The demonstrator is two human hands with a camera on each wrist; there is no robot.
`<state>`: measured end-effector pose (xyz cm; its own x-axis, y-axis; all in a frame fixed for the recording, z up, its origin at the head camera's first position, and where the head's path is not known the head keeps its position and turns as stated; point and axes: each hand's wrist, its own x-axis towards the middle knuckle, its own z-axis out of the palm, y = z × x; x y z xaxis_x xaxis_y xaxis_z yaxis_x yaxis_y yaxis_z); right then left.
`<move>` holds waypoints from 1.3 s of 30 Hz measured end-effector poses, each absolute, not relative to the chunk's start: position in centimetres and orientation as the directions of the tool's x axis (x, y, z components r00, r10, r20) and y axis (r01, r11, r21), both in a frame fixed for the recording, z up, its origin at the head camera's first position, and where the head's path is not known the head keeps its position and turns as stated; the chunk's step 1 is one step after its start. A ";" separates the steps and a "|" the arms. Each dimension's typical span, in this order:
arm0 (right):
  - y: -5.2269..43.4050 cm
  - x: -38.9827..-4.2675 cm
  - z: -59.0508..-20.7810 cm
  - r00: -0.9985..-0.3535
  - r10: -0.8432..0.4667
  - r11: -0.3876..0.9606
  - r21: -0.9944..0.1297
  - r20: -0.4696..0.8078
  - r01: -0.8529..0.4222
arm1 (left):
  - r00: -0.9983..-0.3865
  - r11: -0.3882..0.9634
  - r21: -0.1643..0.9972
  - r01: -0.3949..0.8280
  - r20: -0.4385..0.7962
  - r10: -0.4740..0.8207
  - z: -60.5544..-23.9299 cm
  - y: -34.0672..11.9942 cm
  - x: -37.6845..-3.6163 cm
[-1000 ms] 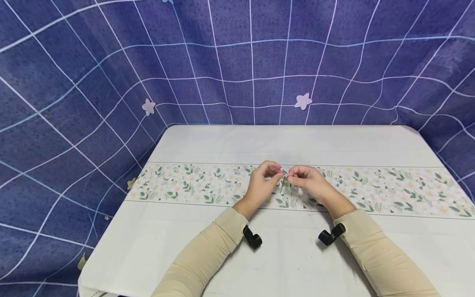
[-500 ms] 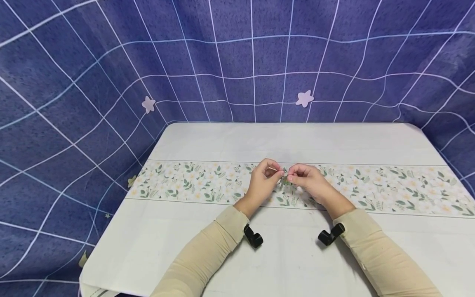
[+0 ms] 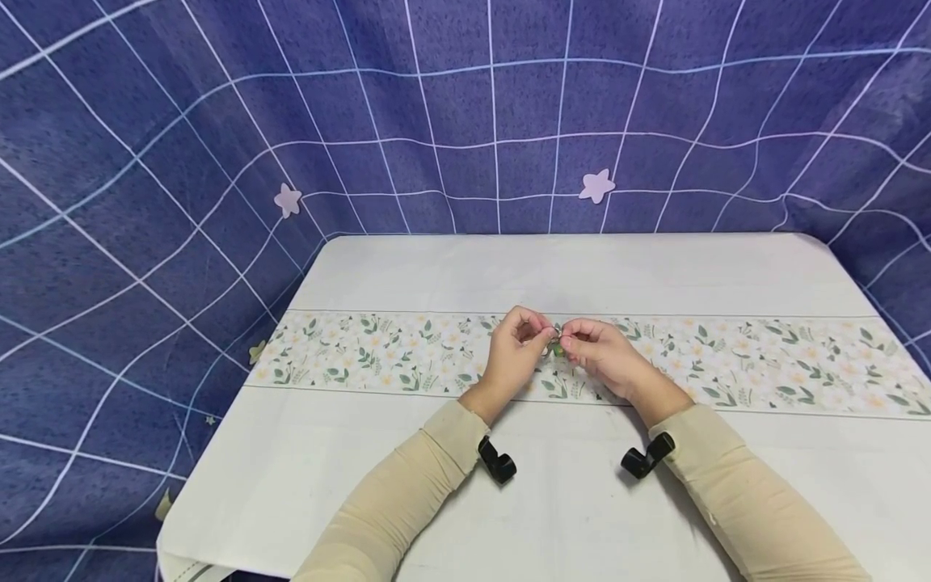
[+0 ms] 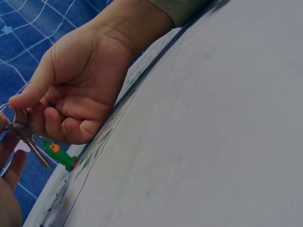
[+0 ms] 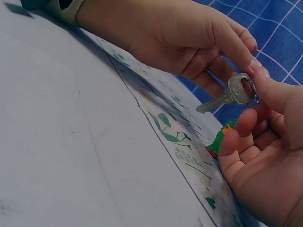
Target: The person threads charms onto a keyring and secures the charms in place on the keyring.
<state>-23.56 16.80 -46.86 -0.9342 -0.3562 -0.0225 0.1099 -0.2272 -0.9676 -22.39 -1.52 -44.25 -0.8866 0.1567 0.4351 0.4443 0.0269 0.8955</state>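
One silver key point(image 5: 230, 95) hangs on a key ring point(image 4: 8, 113) held between both hands, just above the flowered band point(image 3: 378, 352) of the tablecloth, with a small green charm point(image 4: 59, 154) dangling under it close to the cloth. From the right wrist view the key points down and to the left, its head pinched at the ring where the fingertips of the two hands meet. The left hand point(image 3: 513, 356) pinches the ring between thumb and forefinger, the other fingers curled into the palm. The right hand point(image 3: 598, 356) pinches it from the opposite side, fingers bent, so the ring sits right between the two hands, touching both. Both forearms in beige sleeves point(image 3: 407, 493) rest on the white table point(image 3: 582, 275). Behind the table hangs a blue checked cloth point(image 3: 145, 162) with pale stars.
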 end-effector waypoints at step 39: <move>17.0 -23.6 -46.8 -0.933 -0.294 0.156 -0.953 0.206 -0.260 | -0.872 0.070 0.878 0.473 0.455 0.181 -43.9 -1.9 -22.3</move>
<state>-23.59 16.97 -46.84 -0.9334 -0.2935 0.2062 -0.2597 0.1564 -0.9529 -22.31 -1.85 -43.85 -0.8718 0.1811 0.4552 0.4731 0.0698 0.8783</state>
